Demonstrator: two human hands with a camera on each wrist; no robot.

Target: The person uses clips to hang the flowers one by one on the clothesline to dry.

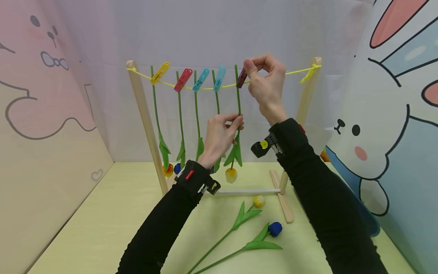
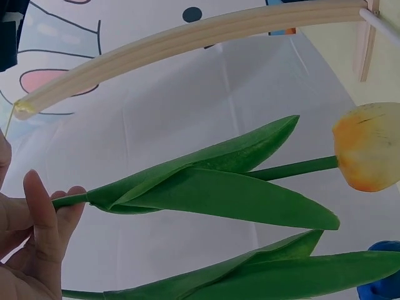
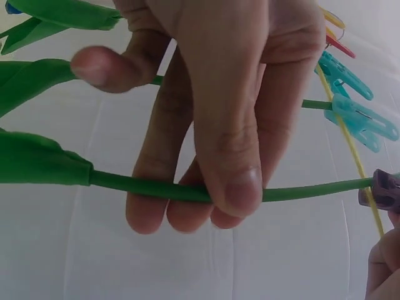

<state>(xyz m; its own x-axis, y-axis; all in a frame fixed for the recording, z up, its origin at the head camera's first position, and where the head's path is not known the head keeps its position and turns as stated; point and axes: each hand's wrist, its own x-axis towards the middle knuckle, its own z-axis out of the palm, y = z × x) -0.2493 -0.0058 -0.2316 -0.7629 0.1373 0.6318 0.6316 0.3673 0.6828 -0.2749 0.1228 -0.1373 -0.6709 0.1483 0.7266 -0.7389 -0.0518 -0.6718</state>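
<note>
- Nearest: your black sleeves (image 1: pixel 337 224).
- Bench (image 1: pixel 92 232): two loose tulips (image 1: pixel 261 245), apparently left to hang.
- Your left grip (image 1: pixel 220 133) pinches fifth tulip (image 1: pixel 237 152) by its stem; right grip (image 1: pixel 268 80) pinches maroon peg (image 1: pixel 242 78) at the line (image 1: pixel 297 71).
- Four tulips (image 1: pixel 164 148) pegged.

Behind the right hand (image 1: pixel 268 82) hung whitish cloth (image 1: pixel 191 38); rightward stood a rabbit-printed wall (image 1: pixel 369 133); below lay a pale-yellow tabletop (image 1: pixel 99 228).

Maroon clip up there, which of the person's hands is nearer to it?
The right. The right hand pinches the maroon clip; the left hand is lower down, holding the stem below it.
</note>
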